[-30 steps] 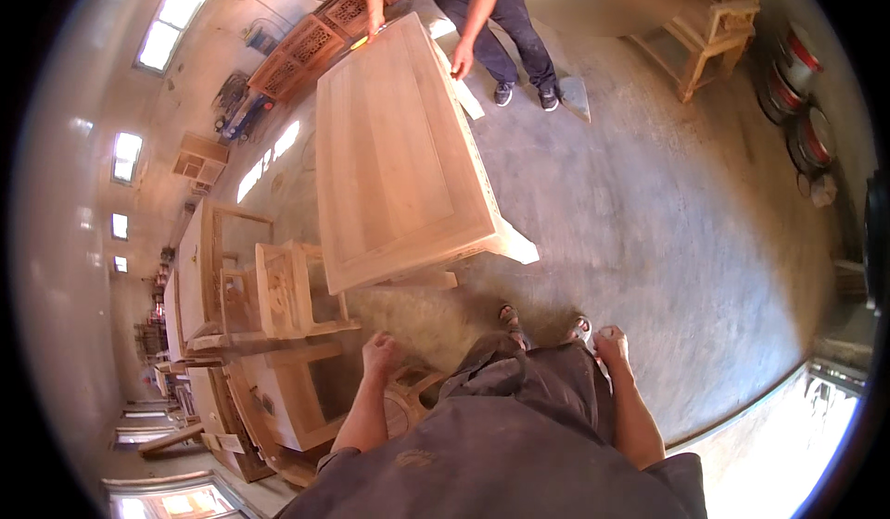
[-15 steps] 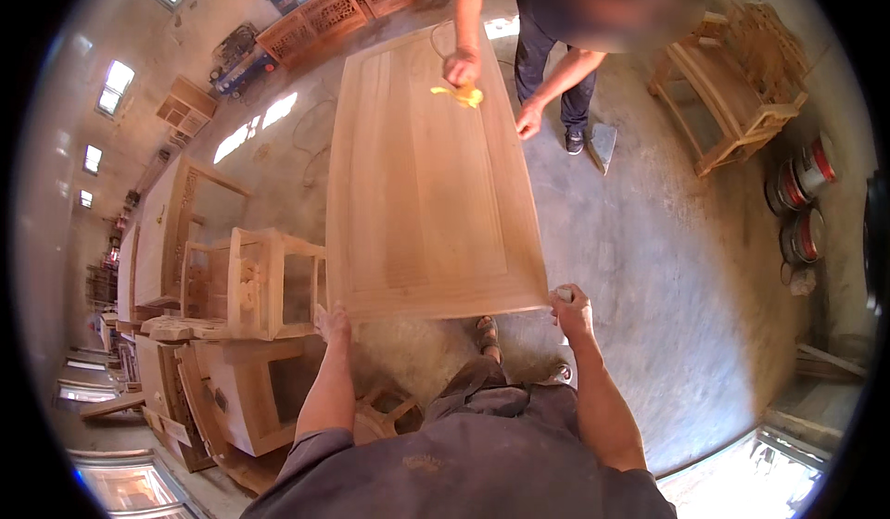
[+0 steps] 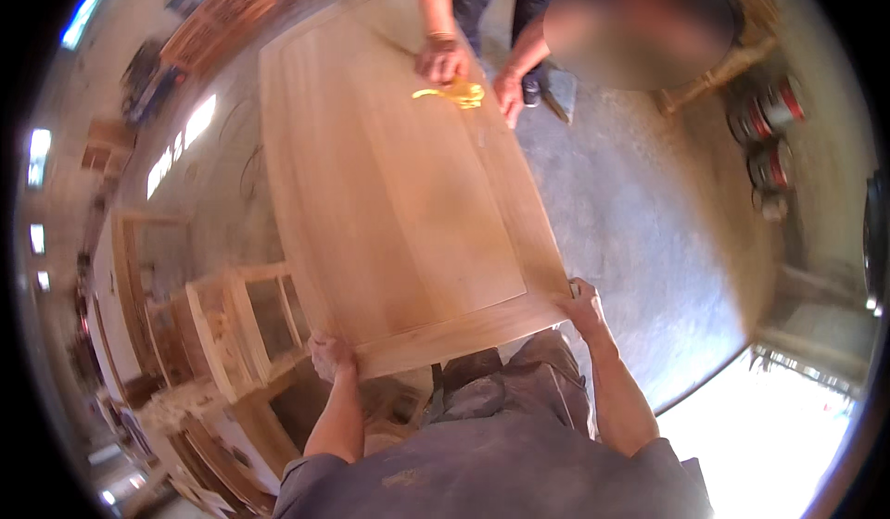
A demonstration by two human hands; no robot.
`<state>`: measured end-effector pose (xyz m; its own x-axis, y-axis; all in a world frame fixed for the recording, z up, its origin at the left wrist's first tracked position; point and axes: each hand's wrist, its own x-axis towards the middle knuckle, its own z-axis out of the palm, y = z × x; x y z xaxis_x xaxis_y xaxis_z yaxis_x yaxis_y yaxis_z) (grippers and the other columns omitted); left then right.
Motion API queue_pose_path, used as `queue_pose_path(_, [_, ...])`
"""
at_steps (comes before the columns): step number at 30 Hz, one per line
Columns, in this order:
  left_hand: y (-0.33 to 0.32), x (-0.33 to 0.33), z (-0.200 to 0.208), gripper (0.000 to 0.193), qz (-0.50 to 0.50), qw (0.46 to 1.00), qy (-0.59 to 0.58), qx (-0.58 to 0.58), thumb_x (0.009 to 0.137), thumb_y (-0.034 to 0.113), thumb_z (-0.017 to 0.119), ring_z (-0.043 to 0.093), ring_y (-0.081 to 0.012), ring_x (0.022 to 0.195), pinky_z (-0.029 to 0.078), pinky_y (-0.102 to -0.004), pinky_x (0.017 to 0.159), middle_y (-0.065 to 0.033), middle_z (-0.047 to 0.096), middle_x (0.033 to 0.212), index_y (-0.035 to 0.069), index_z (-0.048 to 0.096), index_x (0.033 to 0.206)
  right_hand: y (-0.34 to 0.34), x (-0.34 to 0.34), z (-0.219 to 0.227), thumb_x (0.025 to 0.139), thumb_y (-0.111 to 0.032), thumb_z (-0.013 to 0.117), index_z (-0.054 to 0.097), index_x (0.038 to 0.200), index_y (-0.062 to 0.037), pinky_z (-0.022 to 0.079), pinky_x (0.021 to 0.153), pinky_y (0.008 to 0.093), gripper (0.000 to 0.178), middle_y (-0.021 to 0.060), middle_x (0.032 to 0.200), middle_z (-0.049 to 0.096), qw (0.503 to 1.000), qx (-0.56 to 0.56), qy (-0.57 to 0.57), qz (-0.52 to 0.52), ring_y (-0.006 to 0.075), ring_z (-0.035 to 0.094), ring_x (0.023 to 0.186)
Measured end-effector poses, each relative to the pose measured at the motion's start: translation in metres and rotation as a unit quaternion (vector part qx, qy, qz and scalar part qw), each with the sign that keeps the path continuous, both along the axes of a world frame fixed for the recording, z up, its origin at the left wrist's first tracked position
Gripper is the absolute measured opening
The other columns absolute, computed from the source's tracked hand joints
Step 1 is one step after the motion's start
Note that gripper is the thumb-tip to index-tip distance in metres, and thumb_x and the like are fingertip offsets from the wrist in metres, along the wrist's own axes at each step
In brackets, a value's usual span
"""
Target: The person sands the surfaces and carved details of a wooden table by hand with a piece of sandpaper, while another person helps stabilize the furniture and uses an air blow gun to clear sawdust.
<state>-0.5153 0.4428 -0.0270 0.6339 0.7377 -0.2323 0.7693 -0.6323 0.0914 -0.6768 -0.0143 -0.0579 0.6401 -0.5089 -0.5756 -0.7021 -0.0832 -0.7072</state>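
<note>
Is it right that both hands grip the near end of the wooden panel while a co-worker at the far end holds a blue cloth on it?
Not quite. In the head view the cloth is yellow, not blue. The rest holds: the left hand and right hand grip the panel at its near end, and the co-worker's hand is on the cloth.

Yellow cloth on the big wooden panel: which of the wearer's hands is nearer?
Right, narrowly. The right hand holds the panel's near right corner, below the yellow cloth; the left hand holds the near left corner, farther.
</note>
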Motion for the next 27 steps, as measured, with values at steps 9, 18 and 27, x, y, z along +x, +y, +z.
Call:
queue_pose_path(9, [0.065,0.011,-0.066,0.053,-0.309,0.893,0.224,0.238,0.103,0.033,0.044,0.036,-0.0431,0.146,0.03,-0.0542,0.118,-0.0287,0.047,0.152,-0.004,0.057,0.138,-0.007,-0.001,0.008,0.078,-0.036,0.081,0.068,0.112,0.0011,0.051,0.097,0.0442,0.052,0.0195,0.115,0.069,0.998,0.036,0.001,0.058,0.0379,0.066,0.112])
queue_pose_path(18, [-0.296,0.049,-0.038,0.065,-0.472,0.88,-0.053,0.018,0.106,0.047,0.038,0.025,-0.0486,0.148,0.02,-0.0594,0.121,-0.0314,0.031,0.16,0.001,0.042,0.153,-0.037,-0.029,-0.026,0.082,-0.039,0.079,0.068,0.112,0.0017,0.05,0.097,0.0399,0.052,0.0227,0.106,0.071,0.959,0.258,-0.104,0.054,0.0317,0.068,0.108])
queue_pose_path(27, [-0.361,0.043,-0.03,0.073,-0.445,0.885,-0.127,0.055,0.108,0.053,0.028,0.024,-0.0472,0.147,0.021,-0.0544,0.122,-0.0316,0.023,0.161,-0.002,0.037,0.155,-0.061,-0.01,-0.083,0.087,-0.029,0.073,0.068,0.12,-0.002,0.056,0.087,0.0407,0.043,0.0213,0.109,0.072,0.922,0.377,-0.074,0.044,0.0308,0.072,0.101])
